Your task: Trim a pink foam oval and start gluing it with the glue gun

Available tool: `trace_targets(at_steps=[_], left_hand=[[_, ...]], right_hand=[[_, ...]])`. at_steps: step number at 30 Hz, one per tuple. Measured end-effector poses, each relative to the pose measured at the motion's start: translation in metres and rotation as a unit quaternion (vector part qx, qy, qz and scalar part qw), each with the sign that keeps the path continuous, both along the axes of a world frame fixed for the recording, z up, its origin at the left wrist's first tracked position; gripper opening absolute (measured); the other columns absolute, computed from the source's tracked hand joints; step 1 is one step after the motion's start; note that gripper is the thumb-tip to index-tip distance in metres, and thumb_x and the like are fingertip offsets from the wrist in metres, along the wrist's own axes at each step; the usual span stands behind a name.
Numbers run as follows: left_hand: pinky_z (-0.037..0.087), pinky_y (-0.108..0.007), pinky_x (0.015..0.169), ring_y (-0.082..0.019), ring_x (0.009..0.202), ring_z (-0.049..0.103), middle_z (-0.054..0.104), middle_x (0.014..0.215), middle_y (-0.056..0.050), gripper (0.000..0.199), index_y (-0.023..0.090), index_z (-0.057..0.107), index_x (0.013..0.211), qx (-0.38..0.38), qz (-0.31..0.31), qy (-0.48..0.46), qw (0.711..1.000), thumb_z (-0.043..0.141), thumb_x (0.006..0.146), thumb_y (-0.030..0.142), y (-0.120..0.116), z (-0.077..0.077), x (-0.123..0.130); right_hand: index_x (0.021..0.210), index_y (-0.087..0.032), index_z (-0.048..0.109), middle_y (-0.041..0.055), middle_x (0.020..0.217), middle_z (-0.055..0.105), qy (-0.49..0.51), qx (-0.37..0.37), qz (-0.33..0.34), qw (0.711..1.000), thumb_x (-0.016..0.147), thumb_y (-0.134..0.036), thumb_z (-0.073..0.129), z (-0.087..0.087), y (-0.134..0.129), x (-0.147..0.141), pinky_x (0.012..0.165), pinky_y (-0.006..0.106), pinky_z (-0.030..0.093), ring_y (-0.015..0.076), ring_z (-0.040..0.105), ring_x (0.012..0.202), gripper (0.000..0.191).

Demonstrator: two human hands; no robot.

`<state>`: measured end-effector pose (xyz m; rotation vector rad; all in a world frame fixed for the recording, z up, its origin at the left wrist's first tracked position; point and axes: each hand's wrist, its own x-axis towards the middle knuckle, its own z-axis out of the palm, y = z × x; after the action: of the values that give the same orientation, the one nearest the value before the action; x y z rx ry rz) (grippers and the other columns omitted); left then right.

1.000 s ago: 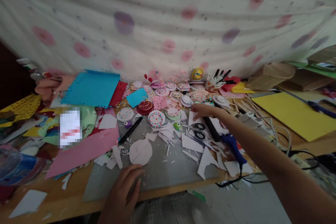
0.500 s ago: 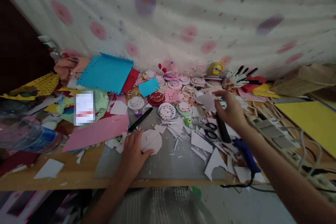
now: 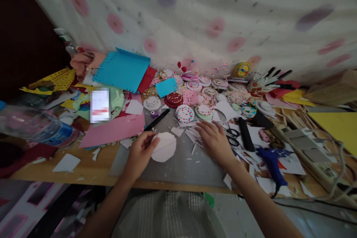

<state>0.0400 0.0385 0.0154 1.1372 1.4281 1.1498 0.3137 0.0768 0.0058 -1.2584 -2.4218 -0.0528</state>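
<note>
Pinches a white paper disc (image 3: 166, 148) by its edge in left hand (image 3: 141, 152) fingers; spreads right hand (image 3: 214, 143) fingers open above paper scraps (image 3: 177, 131), left of scissors (image 3: 234, 136). Could crease the disc by squeezing, or scatter scraps by sweeping sideways.

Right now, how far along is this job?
Done, by the look: dotted round pieces. In hand: white disc, edge pinched by the left hand; right hand is over paper scraps. Left, perhaps: that disc, which has a line across it but shows no dots.
</note>
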Motion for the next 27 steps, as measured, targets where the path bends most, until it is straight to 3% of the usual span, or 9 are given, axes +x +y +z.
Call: trace_targets(at_steps=[4, 8, 12, 17, 21, 24, 26, 27], left_hand=[[0.043, -0.023, 0.055, -0.017, 0.066, 0.061, 0.067, 0.073, -0.001, 0.036, 0.017, 0.06, 0.096, -0.025, 0.002, 0.023, 0.999, 0.061, 0.079, 0.05, 0.0, -0.007, -0.002], [0.042, -0.023, 0.057, -0.019, 0.074, 0.062, 0.068, 0.082, -0.003, 0.035, 0.018, 0.062, 0.094, -0.028, -0.007, 0.038, 0.999, 0.061, 0.078, 0.049, 0.002, -0.01, -0.002], [0.043, -0.024, 0.057, -0.019, 0.074, 0.062, 0.068, 0.083, -0.004, 0.036, 0.018, 0.062, 0.095, -0.046, -0.025, 0.039, 0.998, 0.061, 0.078, 0.049, 0.002, -0.01, 0.001], [0.047, -0.026, 0.06, -0.021, 0.079, 0.064, 0.07, 0.092, -0.006, 0.052, 0.017, 0.055, 0.108, -0.141, -0.068, -0.028, 0.987, 0.069, 0.072, 0.051, -0.005, -0.011, 0.005], [0.05, -0.028, 0.068, -0.023, 0.088, 0.065, 0.07, 0.104, -0.01, 0.066, 0.016, 0.047, 0.119, -0.166, -0.11, -0.061, 0.978, 0.076, 0.066, 0.042, -0.008, -0.011, 0.006], [0.05, -0.028, 0.066, -0.022, 0.085, 0.065, 0.07, 0.1, -0.009, 0.061, 0.016, 0.049, 0.117, -0.161, -0.12, -0.047, 0.978, 0.076, 0.068, 0.041, -0.007, -0.009, 0.01], [0.049, -0.027, 0.066, -0.021, 0.083, 0.064, 0.07, 0.095, -0.007, 0.052, 0.015, 0.055, 0.109, -0.146, -0.134, -0.033, 0.98, 0.075, 0.068, 0.04, -0.005, -0.005, 0.016], [0.049, -0.026, 0.065, -0.021, 0.082, 0.064, 0.069, 0.092, -0.006, 0.047, 0.015, 0.057, 0.106, -0.14, -0.147, -0.031, 0.979, 0.075, 0.069, 0.039, -0.004, -0.002, 0.02]], right_hand=[[0.116, -0.016, 0.06, 0.0143, 0.116, 0.068, 0.059, 0.024, -0.084, 0.994, 0.09, -0.005, 0.041, 0.005, 0.005, 0.023, 0.098, 0.056, 0.038, 0.0323, 0.058, 0.112, 0.034], [0.126, -0.016, 0.052, 0.0138, 0.11, 0.069, 0.145, 0.051, -0.152, 0.976, 0.094, -0.011, 0.034, 0.011, 0.006, 0.039, 0.085, 0.043, 0.049, 0.0265, 0.063, 0.101, 0.037], [0.127, -0.019, 0.05, 0.0114, 0.112, 0.069, 0.197, 0.072, -0.194, 0.958, 0.098, -0.018, 0.031, 0.017, 0.005, 0.052, 0.086, 0.038, 0.051, 0.0227, 0.065, 0.101, 0.035], [0.122, -0.018, 0.052, 0.0134, 0.113, 0.066, 0.194, 0.11, -0.235, 0.946, 0.096, -0.018, 0.03, 0.032, 0.015, 0.076, 0.091, 0.042, 0.048, 0.0245, 0.062, 0.107, 0.034], [0.113, -0.016, 0.057, 0.0147, 0.108, 0.065, 0.145, 0.1, -0.232, 0.957, 0.081, -0.015, 0.045, 0.041, 0.026, 0.095, 0.09, 0.05, 0.046, 0.0316, 0.06, 0.104, 0.034], [0.116, -0.016, 0.054, 0.0156, 0.113, 0.06, 0.139, 0.113, -0.228, 0.957, 0.074, -0.016, 0.052, 0.042, 0.012, 0.077, 0.098, 0.057, 0.037, 0.0361, 0.052, 0.116, 0.042], [0.116, -0.019, 0.053, 0.0139, 0.111, 0.06, 0.193, 0.108, -0.208, 0.953, 0.079, -0.021, 0.055, 0.038, -0.009, 0.045, 0.095, 0.051, 0.042, 0.032, 0.054, 0.111, 0.037], [0.117, -0.02, 0.052, 0.0127, 0.11, 0.061, 0.238, 0.048, -0.165, 0.956, 0.082, -0.024, 0.058, 0.035, -0.021, 0.026, 0.09, 0.044, 0.047, 0.0281, 0.058, 0.104, 0.036]])
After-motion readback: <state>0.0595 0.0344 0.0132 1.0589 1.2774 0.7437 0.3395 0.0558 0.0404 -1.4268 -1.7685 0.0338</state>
